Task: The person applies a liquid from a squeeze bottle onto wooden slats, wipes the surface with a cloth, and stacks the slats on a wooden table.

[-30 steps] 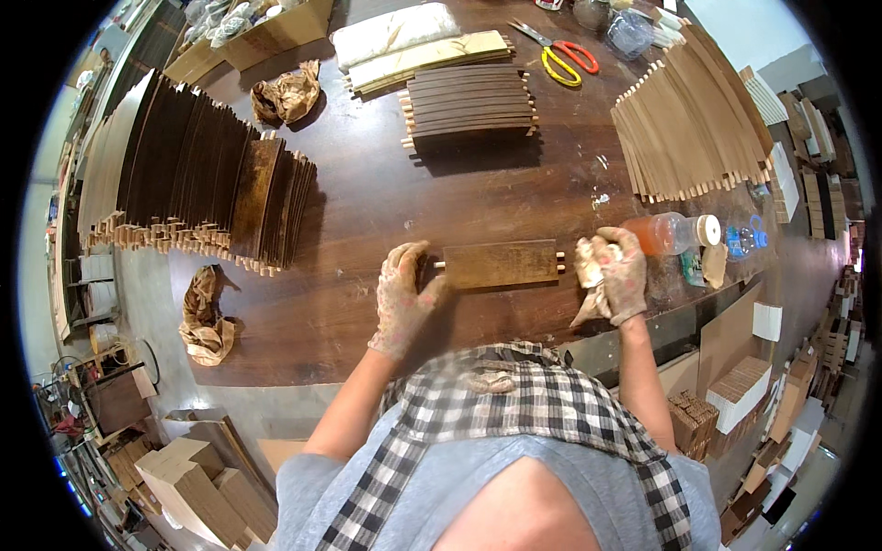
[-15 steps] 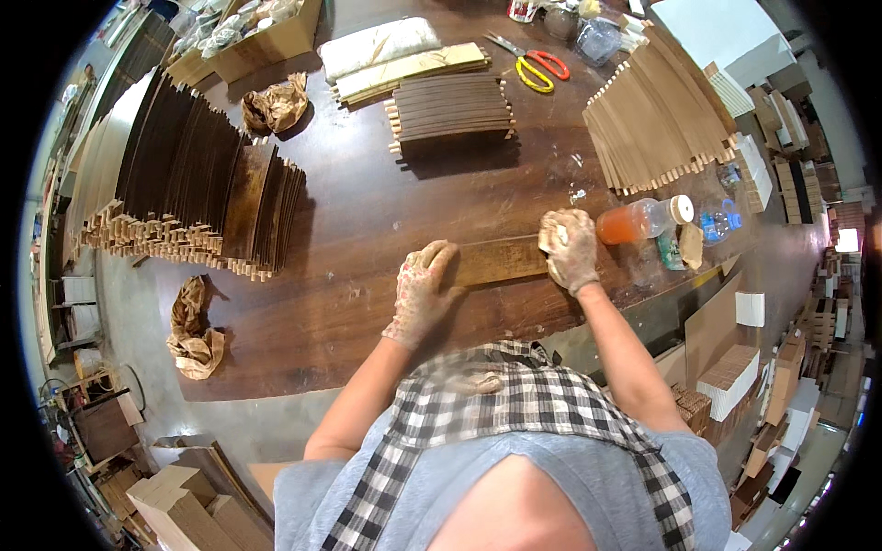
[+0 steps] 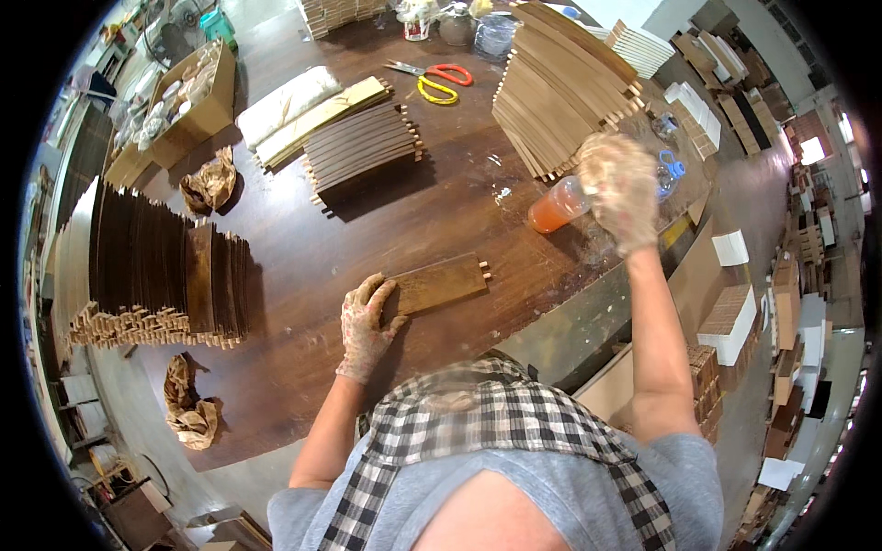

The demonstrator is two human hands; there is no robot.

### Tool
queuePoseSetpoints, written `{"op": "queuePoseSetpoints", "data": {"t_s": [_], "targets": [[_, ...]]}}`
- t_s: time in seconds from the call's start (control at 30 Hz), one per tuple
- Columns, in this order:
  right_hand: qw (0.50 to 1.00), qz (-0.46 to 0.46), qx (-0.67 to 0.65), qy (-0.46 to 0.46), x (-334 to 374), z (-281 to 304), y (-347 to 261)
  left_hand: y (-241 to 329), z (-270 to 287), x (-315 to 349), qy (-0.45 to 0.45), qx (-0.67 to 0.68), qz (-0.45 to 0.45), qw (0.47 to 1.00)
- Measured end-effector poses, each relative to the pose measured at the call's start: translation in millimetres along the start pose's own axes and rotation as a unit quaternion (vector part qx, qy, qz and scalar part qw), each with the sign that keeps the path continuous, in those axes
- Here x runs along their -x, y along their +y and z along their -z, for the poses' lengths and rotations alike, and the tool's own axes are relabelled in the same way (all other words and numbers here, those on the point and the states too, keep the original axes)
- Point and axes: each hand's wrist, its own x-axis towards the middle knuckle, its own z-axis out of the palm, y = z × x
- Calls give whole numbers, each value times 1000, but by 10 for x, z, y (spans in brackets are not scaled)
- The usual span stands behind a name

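Your L hand (image 3: pixel 367 321), gloved, lies flat and spread on the left end of the stained wood slat (image 3: pixel 439 284) mid-desk (image 3: pixel 303 266). R hand (image 3: pixel 620 188) is blurred over the orange bottle (image 3: pixel 558 206) (grip unclear). Slat looks stiff, light, maybe tacky w/ stain; take it by the edges.

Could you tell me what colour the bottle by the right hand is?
Orange, in the head view: the bottle beside the right hand.

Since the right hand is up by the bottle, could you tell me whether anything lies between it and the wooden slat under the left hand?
Nothing visible does. The right hand hovers by the orange bottle, and only bare dark tabletop separates it from the wooden slat, which the left hand presses at its near end.
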Motion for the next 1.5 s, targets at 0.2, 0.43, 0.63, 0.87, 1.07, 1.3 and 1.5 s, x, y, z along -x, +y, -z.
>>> {"op": "queuePoseSetpoints", "data": {"t_s": [0.2,0.43,0.63,0.87,1.07,1.3,1.5], "targets": [[978,-77,69,-182,-20,-20,75,33,-7,-21,12,-6,-9,1000],[814,-370,-447,17,524,146,827,60,-39,12,15,-23,6,1000],[278,-427,-856,91,1687,-592,516,67,-26,-3,6,-20,11,1000],[453,-464,-752,119,1506,-263,715,67,-12,-12,8,-5,7,1000],[942,-223,-252,6,513,357,711,9,73,-33,-39,7,-3,999],[997,70,29,-21,101,52,106,28,-17,127,54,69,16,996],[922,101,-329,-178,483,-595,-1309,109,-100,180,72,56,43,995]]}}
